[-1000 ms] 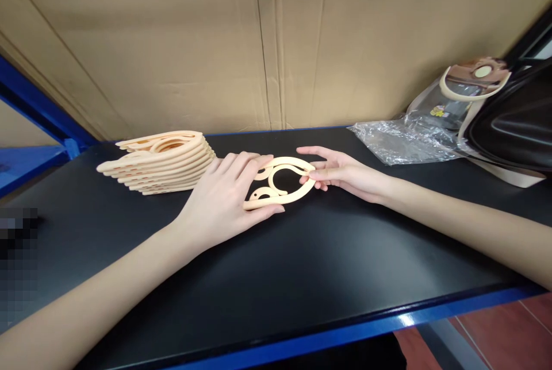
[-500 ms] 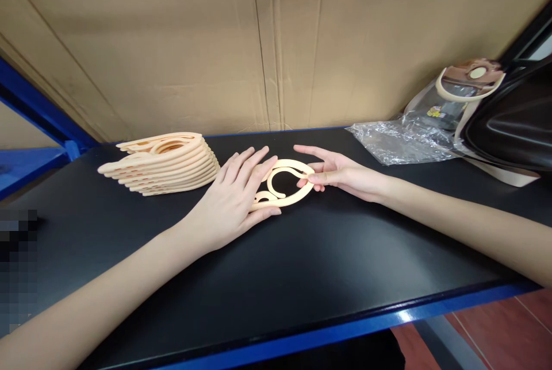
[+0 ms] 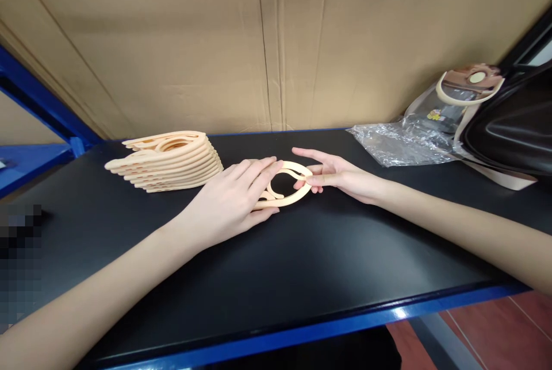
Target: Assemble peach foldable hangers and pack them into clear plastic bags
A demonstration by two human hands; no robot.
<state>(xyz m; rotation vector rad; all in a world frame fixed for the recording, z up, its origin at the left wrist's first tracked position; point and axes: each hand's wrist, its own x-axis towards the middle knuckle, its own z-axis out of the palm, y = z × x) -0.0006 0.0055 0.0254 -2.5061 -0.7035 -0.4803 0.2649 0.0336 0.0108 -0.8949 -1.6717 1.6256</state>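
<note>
A cream plastic folding hanger (image 3: 288, 201), folded into a rounded loop with a curl inside, is held just above or on the black tabletop; I cannot tell which. My left hand (image 3: 230, 197) lies over its left part, fingers together across the far side and thumb along the near edge. That part is hidden under the palm. With thumb and curled fingers my right hand (image 3: 340, 177) pinches the right end, its index finger stretched out. To the left stands a stack of several like hangers (image 3: 172, 166), close to my left fingers' knuckles but apart from them.
Cardboard (image 3: 194, 42) walls the back of the black table (image 3: 280, 278), which has a blue front edge (image 3: 328, 324). At right are a clear plastic bag (image 3: 388, 143), a bottle with a brown lid (image 3: 470, 80) and a dark glossy bag (image 3: 513, 123).
My left fingers have closed together and slid further over the hanger, covering more of its curl. My right hand keeps its pinch. The view has shifted slightly.
</note>
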